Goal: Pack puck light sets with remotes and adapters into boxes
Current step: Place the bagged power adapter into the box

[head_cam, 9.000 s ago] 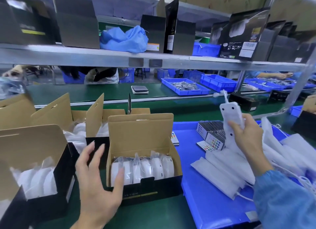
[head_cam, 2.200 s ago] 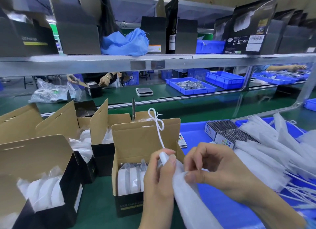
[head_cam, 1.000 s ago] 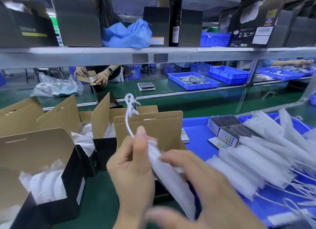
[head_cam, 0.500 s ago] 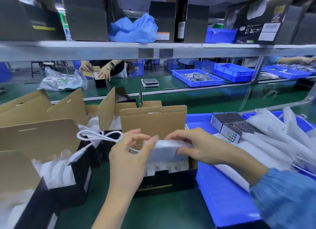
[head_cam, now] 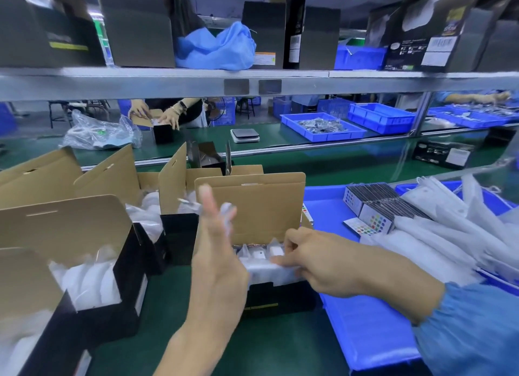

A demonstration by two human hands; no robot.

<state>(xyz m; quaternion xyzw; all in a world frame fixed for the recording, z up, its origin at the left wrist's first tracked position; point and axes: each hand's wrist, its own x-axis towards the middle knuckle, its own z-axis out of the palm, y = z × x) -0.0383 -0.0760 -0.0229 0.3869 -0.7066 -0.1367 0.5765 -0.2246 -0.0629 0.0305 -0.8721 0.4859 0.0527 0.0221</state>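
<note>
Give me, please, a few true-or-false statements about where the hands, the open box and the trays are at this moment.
1. The right hand presses a white bagged adapter down into the open box. True.
2. The left hand grips the box lid. False: its fingers are straight and raised in front of the lid.
3. The stack of remotes with coloured buttons sits in the blue tray right of the box. True.
4. The box being filled has its lid shut. False: the brown lid stands upright and open.
5. A blue cloth lies on the upper shelf. True.
</note>
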